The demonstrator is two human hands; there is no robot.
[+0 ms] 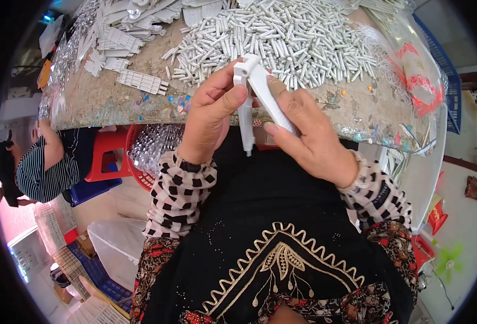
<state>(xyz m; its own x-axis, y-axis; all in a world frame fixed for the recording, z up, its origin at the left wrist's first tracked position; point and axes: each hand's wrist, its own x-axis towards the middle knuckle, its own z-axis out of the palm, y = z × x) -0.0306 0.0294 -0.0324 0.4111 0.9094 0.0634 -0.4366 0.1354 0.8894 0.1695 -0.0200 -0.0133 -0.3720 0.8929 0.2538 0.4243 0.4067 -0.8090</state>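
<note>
In front of my body, over the table's near edge, I hold a white plastic part (265,94) with both hands. Its two long pieces meet at the top in a narrow upside-down V, with a round hole at the joint. My left hand (206,116) is closed round the slimmer piece, thumb near the joint. My right hand (316,132) grips the flat, wider piece between thumb and fingers. The slim piece's lower end hangs pointing down. Just beyond my hands lies a heap of short white plastic rods (281,40).
Flat slotted white pieces (141,81) lie to the left on the worn table (103,105). Bundled white strings and a clear bag with red print (419,81) are at the right. A red basket (136,162) of silvery strips stands below; another person (49,156) sits at far left.
</note>
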